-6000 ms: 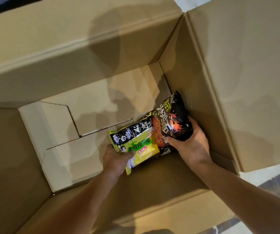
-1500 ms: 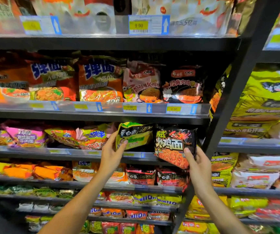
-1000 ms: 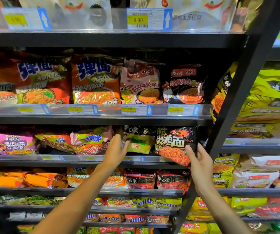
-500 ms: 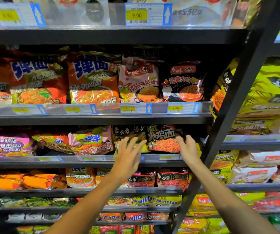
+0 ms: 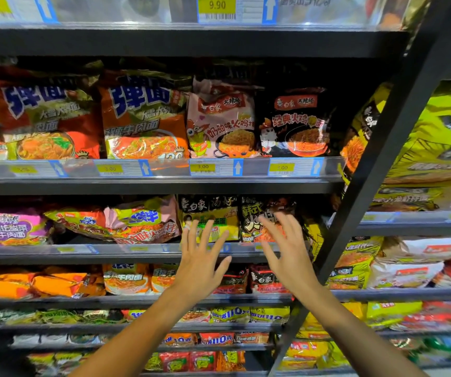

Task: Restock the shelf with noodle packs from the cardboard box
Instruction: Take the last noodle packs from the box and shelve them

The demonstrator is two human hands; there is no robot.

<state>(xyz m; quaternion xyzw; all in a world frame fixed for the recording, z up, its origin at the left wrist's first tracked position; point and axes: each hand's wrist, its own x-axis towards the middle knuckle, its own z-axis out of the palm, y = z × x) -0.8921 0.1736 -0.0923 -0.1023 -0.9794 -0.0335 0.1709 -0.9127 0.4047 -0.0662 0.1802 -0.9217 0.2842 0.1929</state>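
A yellow-green and black noodle pack (image 5: 210, 213) and a black fire-chicken noodle pack (image 5: 262, 217) stand side by side on the second visible shelf (image 5: 88, 254) from the top. My left hand (image 5: 202, 263) hovers just in front of and below the yellow-green pack, fingers spread, holding nothing. My right hand (image 5: 287, 254) is held up in front of the black pack, fingers also apart and empty. The cardboard box is out of view.
Shelves above and below are packed with noodle bags: orange packs (image 5: 142, 115), a pink pack (image 5: 220, 121), a black pack (image 5: 295, 123). A slanted black upright post (image 5: 382, 148) divides this bay from the right bay of yellow-green multipacks (image 5: 436, 137).
Six seconds ago both packs were lifted from the box. Since then I set them on the shelf, let go of both, and my hands have drawn back with fingers spread.
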